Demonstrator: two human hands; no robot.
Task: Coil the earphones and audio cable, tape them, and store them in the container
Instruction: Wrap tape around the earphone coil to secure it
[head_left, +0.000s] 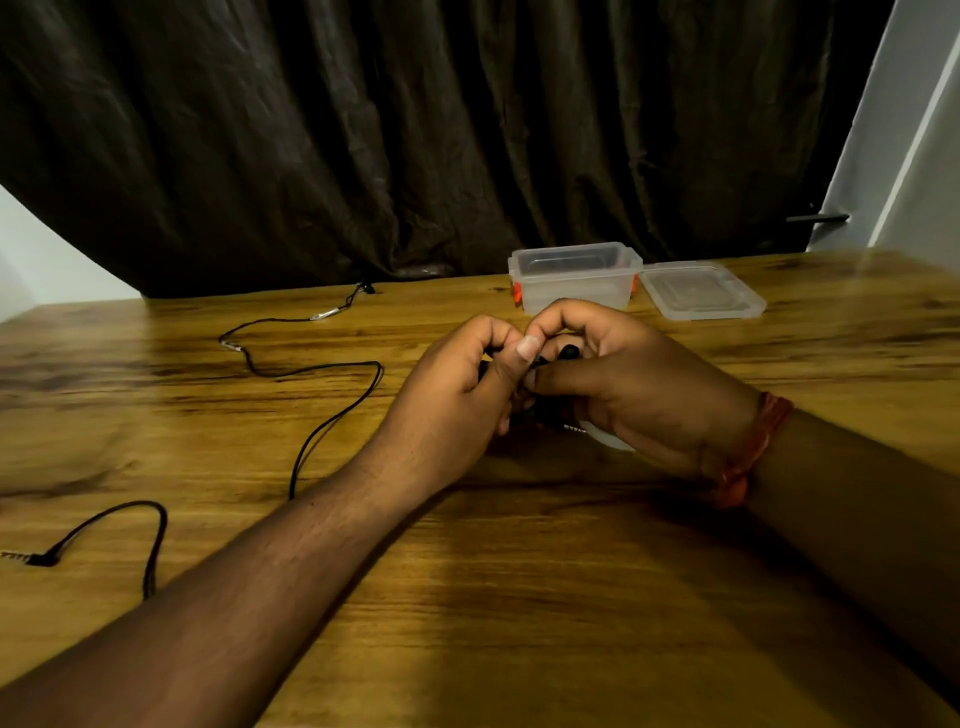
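Both my hands meet at the middle of the wooden table (519, 571). My left hand (457, 395) and my right hand (634, 384) both grip a small bundle of black earphones (569, 353); an earbud tip and a metal jack plug (574, 429) stick out between the fingers. Most of the bundle is hidden by the hands. A white piece, possibly a tape roll (610, 440), shows under my right palm. A long black audio cable (311, 369) lies uncoiled on the table to the left, its angled plug (39, 559) near the left edge.
A clear plastic container (574, 275) with orange clips stands open at the far side, just beyond my hands. Its clear lid (701, 291) lies flat to its right. A dark curtain hangs behind the table. A red thread band circles my right wrist.
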